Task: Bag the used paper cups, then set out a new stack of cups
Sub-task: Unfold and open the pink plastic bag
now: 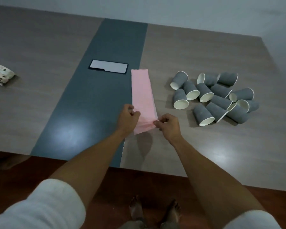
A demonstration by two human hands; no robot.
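A folded pink plastic bag (142, 93) lies flat on the table as a long strip, its near end lifted. My left hand (128, 119) pinches the near left edge of the bag, and my right hand (168, 125) pinches its near right corner. Several grey paper cups (213, 96) with white insides lie tipped over in a loose pile to the right of the bag. A patterned white-and-dark stack of cups (2, 74) lies on its side at the far left edge.
The wooden table (205, 154) has a dark blue-grey centre strip (96, 104) with a rectangular flap plate (108, 68) set into it. The near table edge runs just in front of my feet (155, 210) on the reddish floor.
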